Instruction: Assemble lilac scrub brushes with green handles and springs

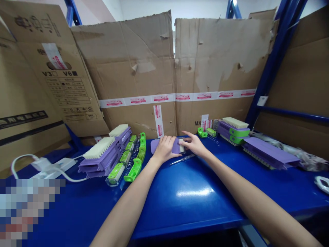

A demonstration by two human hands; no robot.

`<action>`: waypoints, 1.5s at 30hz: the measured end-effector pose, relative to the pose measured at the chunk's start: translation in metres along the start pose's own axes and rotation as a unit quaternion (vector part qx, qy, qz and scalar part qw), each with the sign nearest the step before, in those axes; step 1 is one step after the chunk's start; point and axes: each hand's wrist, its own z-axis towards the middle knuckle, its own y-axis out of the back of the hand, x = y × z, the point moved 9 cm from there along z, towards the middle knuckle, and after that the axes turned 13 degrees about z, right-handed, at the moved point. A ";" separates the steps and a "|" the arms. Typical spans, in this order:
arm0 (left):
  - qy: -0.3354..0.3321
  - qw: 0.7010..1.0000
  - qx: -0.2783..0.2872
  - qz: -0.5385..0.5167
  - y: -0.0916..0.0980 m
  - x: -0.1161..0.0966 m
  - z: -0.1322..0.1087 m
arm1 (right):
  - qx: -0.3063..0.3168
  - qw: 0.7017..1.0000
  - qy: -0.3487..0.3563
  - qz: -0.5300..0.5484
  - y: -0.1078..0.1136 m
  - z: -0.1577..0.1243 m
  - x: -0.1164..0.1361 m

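Note:
A flat purple plastic body (175, 146), like those of the brushes around it, lies on the blue table in front of me. My left hand (165, 150) is closed over it from above, hiding its middle. At its right end is a small cream and clear part (181, 146), which my right hand (194, 144) grips between thumb and fingers. Just nearer to me, a thin pen-like tool (182, 159) rests on the table, apart from the body.
Purple brushes (100, 156) with cream bristles are stacked left, beside green-and-clear parts (125, 157), springs (133, 154) and green end pieces (133, 170). More brushes (232, 130) lie right. A power strip (55, 168) sits far left; cardboard (133, 79) walls the back.

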 end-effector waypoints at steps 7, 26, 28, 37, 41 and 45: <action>0.138 0.983 -0.092 -0.082 0.016 0.016 0.002 | -0.043 0.995 0.085 -0.038 -0.006 -0.004 0.025; 0.374 0.839 -0.044 -0.392 -0.018 0.053 -0.014 | 0.045 0.964 0.138 -0.222 -0.030 -0.012 0.016; 0.363 0.843 -0.036 -0.396 -0.019 0.048 -0.012 | 0.047 0.966 0.133 -0.217 -0.031 -0.013 0.018; 0.365 0.851 -0.033 -0.377 -0.024 0.043 -0.012 | 0.016 0.982 0.069 -0.177 -0.026 -0.013 0.013; 0.368 0.841 -0.039 -0.396 -0.026 0.044 -0.012 | 0.009 0.985 0.068 -0.161 -0.024 -0.012 0.011; 0.371 0.795 -0.047 -0.478 -0.034 0.040 -0.010 | 0.010 0.986 0.062 -0.157 -0.026 -0.012 0.009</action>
